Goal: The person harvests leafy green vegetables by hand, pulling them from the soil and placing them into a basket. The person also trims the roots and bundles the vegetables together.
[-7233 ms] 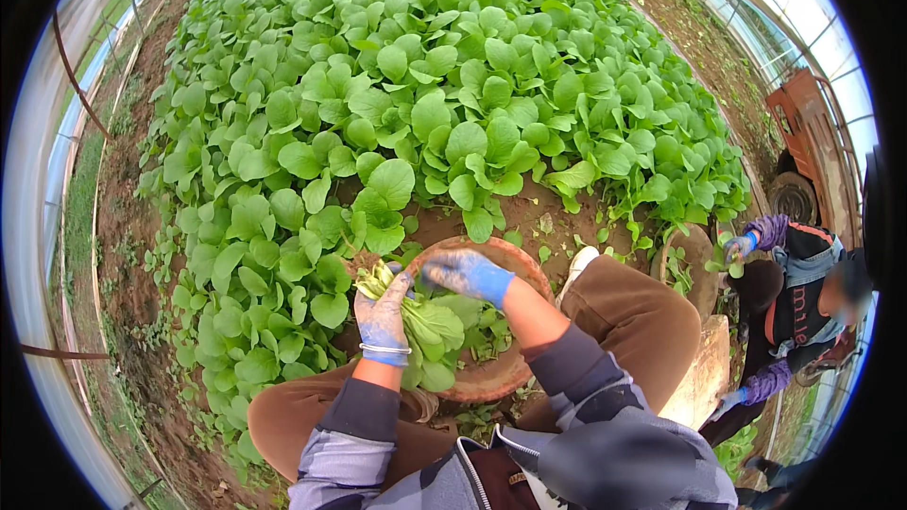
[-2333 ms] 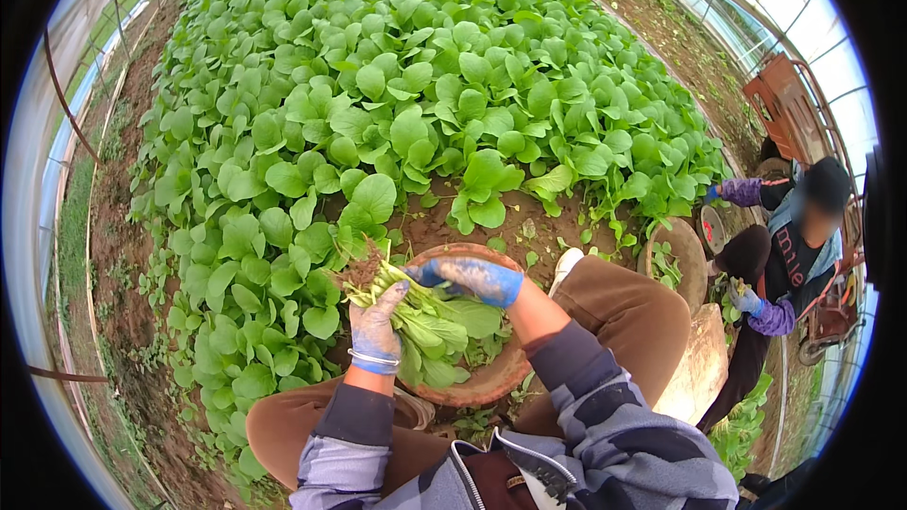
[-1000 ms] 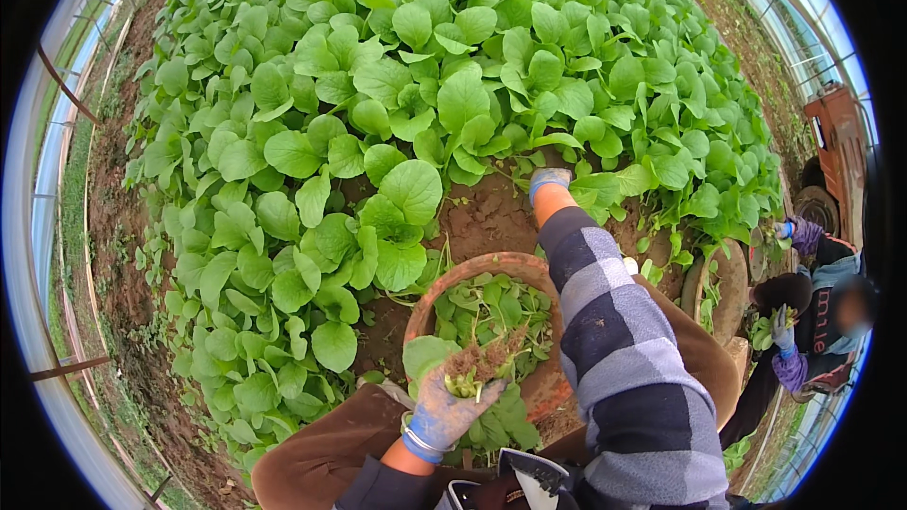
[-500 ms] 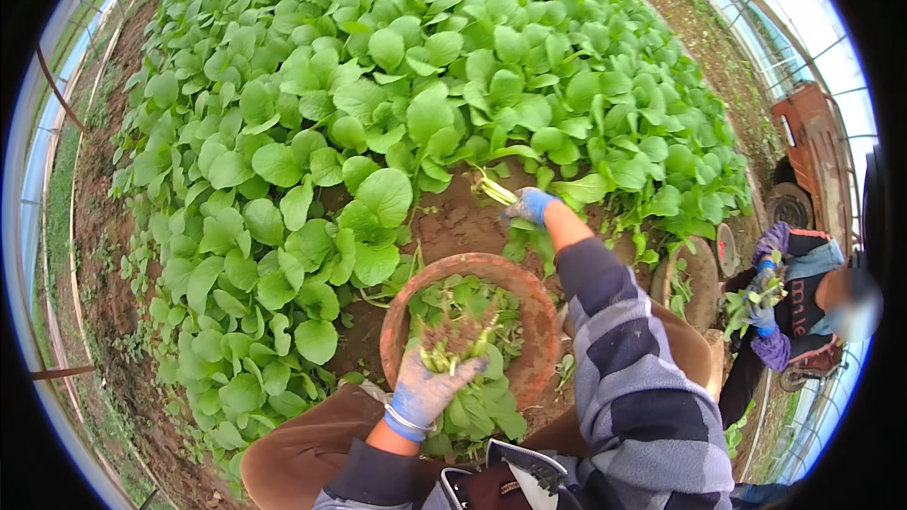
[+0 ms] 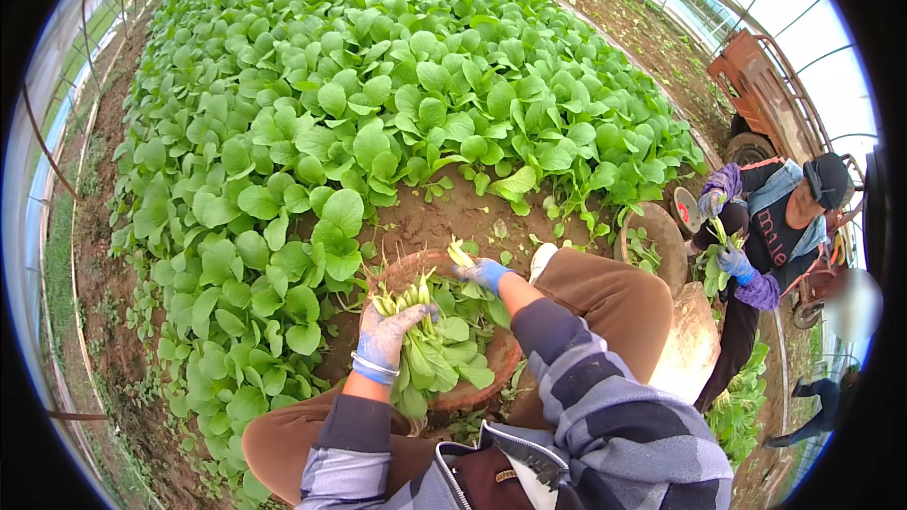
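In the head view, a bunch (image 5: 433, 351) of greens is clasped in the curled left hand (image 5: 383, 335), its leafy part hanging to the right of that hand, over the basin (image 5: 504, 359). Pale stems (image 5: 459, 254) are pinched by the right hand (image 5: 484, 274), jutting forward from it above the basin's far rim, near the bunch.

A fisheye camera on the person's head looks down and forward. The left hand (image 5: 382, 334) and right hand (image 5: 485, 274) are near, the plant bed (image 5: 397, 85) farther off.
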### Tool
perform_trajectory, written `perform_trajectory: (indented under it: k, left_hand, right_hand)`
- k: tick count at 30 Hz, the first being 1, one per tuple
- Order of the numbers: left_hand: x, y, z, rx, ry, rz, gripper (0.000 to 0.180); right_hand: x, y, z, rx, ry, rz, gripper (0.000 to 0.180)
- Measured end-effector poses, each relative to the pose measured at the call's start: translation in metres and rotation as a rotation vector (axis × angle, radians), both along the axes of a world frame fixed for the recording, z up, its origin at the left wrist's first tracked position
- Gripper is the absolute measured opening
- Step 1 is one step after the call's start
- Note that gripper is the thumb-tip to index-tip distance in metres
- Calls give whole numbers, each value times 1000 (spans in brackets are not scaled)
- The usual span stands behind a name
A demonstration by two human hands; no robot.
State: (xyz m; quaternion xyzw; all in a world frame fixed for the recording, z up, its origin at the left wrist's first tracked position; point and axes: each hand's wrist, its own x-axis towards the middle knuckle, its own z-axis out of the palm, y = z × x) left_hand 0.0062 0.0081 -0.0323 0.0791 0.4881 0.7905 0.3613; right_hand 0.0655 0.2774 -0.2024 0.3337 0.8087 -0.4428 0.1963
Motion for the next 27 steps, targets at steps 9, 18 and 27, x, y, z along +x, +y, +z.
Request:
perform_trajectory:
  k: [9,18,27]
  left_hand:
    - [-11,-16,-14,-2,-187,-152,39]
    - [-11,-19,1,64,-106,-372,51]
    - [-9,-23,18,92,-84,-479,49]
  right_hand:
    - [-17,-94,151,-1113,663,-339,31]
    - [-17,-107,212,-1405,944,-77,62]
    - [-42,-69,262,-1176,1027,-256,40]
